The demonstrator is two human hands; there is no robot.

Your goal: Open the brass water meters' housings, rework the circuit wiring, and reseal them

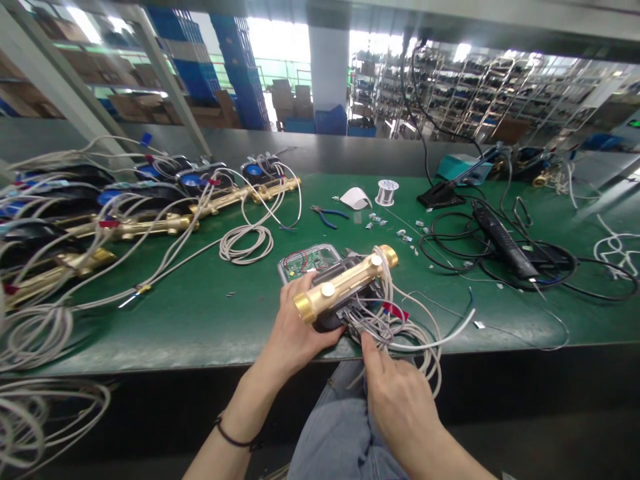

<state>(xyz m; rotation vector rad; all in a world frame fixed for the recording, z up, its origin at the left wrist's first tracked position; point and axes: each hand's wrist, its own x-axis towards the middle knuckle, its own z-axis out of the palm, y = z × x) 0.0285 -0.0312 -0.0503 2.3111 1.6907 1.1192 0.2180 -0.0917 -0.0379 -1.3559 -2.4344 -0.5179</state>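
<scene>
Brass-piped black meter is clasped in the left hand at the bench; the right hand touches pale cables, its grip unclear.

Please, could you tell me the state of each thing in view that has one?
Brass-pipe meter: tilted, held by left hand.
Cables: loosely looped, right hand at them.
Circuit board: component side showing.
Pliers: lying flat, handles spread.
White paper: curled.
Wire spool: standing upright.
Grey cable: coiled.
Black tool: lying down.
</scene>
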